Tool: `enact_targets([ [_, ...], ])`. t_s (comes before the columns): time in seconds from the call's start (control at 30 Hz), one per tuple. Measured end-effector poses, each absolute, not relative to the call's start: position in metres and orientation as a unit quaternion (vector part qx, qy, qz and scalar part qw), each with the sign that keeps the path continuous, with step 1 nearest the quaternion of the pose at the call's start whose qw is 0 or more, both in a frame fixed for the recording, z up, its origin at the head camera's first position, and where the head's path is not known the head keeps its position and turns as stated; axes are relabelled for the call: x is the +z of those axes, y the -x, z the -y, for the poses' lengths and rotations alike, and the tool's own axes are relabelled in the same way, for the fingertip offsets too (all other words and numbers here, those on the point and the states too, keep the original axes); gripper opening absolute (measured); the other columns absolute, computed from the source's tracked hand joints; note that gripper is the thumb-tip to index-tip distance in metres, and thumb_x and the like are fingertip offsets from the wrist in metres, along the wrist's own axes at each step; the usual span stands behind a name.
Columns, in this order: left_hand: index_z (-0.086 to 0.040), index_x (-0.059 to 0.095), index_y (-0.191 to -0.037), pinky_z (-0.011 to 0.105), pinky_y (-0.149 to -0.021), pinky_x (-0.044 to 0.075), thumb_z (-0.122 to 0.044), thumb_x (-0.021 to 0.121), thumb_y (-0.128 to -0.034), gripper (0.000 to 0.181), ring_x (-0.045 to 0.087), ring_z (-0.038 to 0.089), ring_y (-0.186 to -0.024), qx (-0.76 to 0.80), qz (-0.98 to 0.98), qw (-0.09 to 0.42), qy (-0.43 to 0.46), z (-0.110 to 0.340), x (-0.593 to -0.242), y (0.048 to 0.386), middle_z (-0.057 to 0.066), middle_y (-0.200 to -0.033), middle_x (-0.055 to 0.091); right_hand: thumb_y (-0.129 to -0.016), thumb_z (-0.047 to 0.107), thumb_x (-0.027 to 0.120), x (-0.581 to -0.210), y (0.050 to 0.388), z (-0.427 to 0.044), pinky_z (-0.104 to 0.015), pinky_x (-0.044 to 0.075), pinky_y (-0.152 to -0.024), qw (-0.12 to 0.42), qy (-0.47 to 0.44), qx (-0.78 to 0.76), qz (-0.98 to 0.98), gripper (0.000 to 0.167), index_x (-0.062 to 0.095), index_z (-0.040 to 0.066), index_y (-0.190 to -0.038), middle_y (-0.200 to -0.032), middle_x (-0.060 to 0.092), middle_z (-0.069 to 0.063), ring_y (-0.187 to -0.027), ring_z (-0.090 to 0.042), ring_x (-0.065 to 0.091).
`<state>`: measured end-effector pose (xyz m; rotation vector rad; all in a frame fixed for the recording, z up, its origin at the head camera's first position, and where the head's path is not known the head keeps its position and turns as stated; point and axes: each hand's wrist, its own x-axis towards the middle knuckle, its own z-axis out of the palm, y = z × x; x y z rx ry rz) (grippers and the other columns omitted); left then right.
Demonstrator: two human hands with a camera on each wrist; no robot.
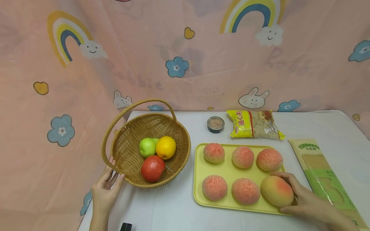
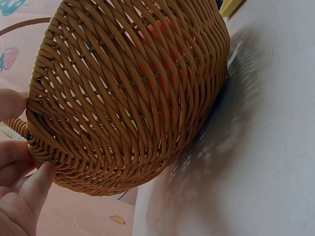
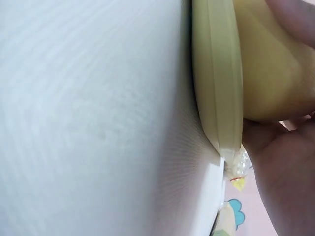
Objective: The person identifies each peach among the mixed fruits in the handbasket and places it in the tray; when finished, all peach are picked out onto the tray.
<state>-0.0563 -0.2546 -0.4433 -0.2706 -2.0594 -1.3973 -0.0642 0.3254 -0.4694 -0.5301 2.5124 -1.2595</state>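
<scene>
My left hand (image 1: pixel 107 189) grips the rim of a brown wicker basket (image 1: pixel 127 150) beside the foot of its handle. The left wrist view shows the fingers and thumb at the woven edge. Inside lie a green apple (image 1: pixel 147 147), a yellow orange (image 1: pixel 166 147) and a red apple (image 1: pixel 153 168); another green thing is partly hidden behind them. At the tray's front right corner, my right hand (image 1: pixel 307 200) holds a yellow mango with a red blush (image 1: pixel 276 191), fingers and thumb around its right side. Several pink speckled buns (image 1: pixel 245 191) sit on the yellow tray (image 1: pixel 228 168).
Behind the tray stand a small round tin (image 1: pixel 215 124) and a yellow pasta bag (image 1: pixel 254 124). A long green-and-tan packet (image 1: pixel 326 179) lies to the right. A black object (image 1: pixel 126 227) shows at the front edge. A patterned pink cloth (image 1: pixel 202 86) hangs behind the white table.
</scene>
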Motion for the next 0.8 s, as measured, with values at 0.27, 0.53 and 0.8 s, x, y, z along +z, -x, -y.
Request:
enact_targets([
  [0.27,0.02,0.049,-0.123,0.016,-0.091,0.049,0.028,0.062,-0.0705,0.055,0.047,0.005,-0.127,-0.52,0.789,0.313,0.098,0.253,-0.442,0.057,0.036,-0.136,0.04,-0.07,0.029,0.081,-0.468,0.062,-0.328,-0.002,0.036,-0.083,0.162,0.163,-0.406,-0.884,0.098,0.022,0.021,-0.147,-0.132,0.032,0.03,-0.113,0.027,0.027],
  [0.53,0.017,0.05,-0.125,0.015,-0.091,0.049,0.025,0.066,-0.07,0.057,0.047,0.002,-0.126,-0.509,0.801,0.303,0.086,0.254,-0.442,0.059,0.033,-0.138,0.041,-0.077,0.003,0.075,-0.47,0.056,-0.335,-0.008,0.04,-0.095,0.13,0.201,-0.449,-0.861,0.094,0.016,0.014,-0.149,-0.144,0.023,0.029,-0.122,0.026,0.023],
  [0.8,0.013,0.051,-0.127,0.012,-0.094,0.046,0.021,0.07,-0.0672,0.064,0.046,-0.002,-0.125,-0.441,0.834,0.318,0.091,0.261,-0.435,0.056,0.035,-0.131,0.048,-0.08,-0.005,0.069,-0.458,0.05,-0.355,0.01,0.02,-0.092,0.072,0.166,-0.437,-0.881,0.096,0.008,0.014,-0.152,-0.145,0.017,0.033,-0.124,0.029,0.015],
])
